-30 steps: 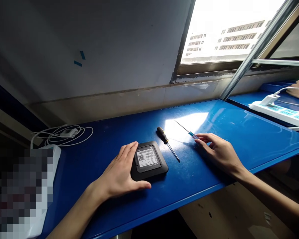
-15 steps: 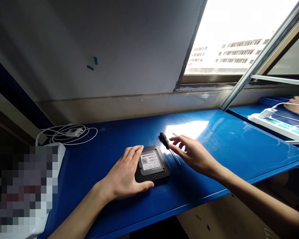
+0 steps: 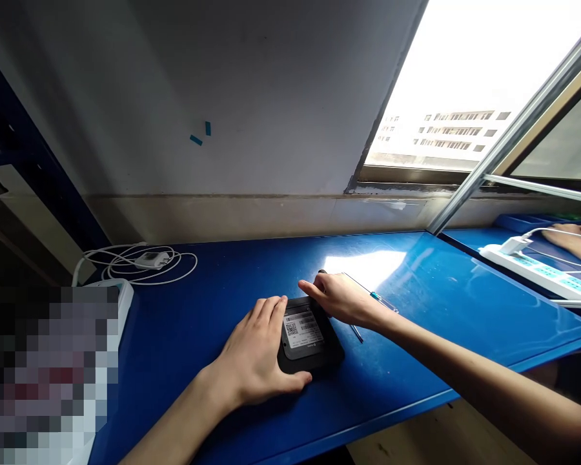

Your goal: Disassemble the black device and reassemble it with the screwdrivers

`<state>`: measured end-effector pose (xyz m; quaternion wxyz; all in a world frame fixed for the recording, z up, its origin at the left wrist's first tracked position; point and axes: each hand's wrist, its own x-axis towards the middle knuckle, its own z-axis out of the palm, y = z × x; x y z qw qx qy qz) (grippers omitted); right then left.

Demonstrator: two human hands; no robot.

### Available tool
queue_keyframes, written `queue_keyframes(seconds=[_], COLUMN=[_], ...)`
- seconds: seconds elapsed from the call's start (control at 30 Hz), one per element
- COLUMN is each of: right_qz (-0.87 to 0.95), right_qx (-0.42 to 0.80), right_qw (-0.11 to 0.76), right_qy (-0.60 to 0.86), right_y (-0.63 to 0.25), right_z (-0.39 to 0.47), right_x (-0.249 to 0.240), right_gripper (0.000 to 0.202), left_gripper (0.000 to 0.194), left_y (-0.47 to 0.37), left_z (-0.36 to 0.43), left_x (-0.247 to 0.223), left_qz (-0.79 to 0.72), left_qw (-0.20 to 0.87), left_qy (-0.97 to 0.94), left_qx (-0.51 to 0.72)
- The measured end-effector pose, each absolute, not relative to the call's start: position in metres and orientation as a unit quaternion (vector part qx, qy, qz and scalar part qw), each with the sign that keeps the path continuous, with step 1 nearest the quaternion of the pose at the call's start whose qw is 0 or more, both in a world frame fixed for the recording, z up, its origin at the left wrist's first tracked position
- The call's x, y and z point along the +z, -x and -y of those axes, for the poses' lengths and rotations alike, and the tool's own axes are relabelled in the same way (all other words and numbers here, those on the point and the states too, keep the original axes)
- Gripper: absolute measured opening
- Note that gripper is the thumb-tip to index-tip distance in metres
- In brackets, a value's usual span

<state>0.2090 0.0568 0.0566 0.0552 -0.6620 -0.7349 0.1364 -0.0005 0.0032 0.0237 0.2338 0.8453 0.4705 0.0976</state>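
A flat black box (image 3: 336, 352) with a white printed label lies on the blue table (image 3: 223, 271). My left hand (image 3: 256, 349) rests on its left side, fingers on the top edge and thumb along the near edge. At the box's upper right corner, my right hand (image 3: 339, 296) has its fingers curled around the black-handled screwdriver (image 3: 321, 272). Most of the handle is hidden under the hand, and the metal shaft shows below it. A thin tool with a blue part (image 3: 376, 296) lies just beyond my right wrist.
A coiled white cable with a charger (image 3: 152, 259) lies at the back left. On the right, past a metal post (image 3: 479, 174), are a white power strip (image 3: 542, 268), a blue tray (image 3: 518, 223) and another person's hand (image 3: 569, 237).
My right hand has moved left onto the screwdriver and its fingers have closed around the handle. My left hand stays on the box. The camera view has shifted slightly.
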Motion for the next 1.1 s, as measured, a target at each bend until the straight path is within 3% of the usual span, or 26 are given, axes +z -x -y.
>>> queue_keyframes(seconds=[0.23, 0.43, 0.83, 1.1], right_qz=[0.717, 0.705, 0.672, 0.676], right_qx=[0.144, 0.139, 0.124, 0.121], right_qw=[-0.012, -0.016, 0.016, 0.025], right_qy=[0.682, 0.696, 0.73, 0.726], right_y=[-0.198, -0.195, -0.19, -0.188], right_z=[-0.077, -0.079, -0.079, -0.077], right_x=[0.048, 0.045, 0.041, 0.044], right_gripper=[0.079, 0.084, 0.06, 0.049], left_gripper=[0.126, 0.129, 0.123, 0.098], left_y=[-0.001, -0.002, -0.006, -0.011], left_z=[-0.004, -0.006, -0.009, -0.013], left_x=[0.027, 0.027, 0.036, 0.047], left_qz=[-0.473, -0.467, -0.462, -0.463], left_qw=[0.256, 0.267, 0.247, 0.24], left_qy=[-0.84, -0.841, -0.849, -0.851], left_qx=[0.074, 0.062, 0.071, 0.067])
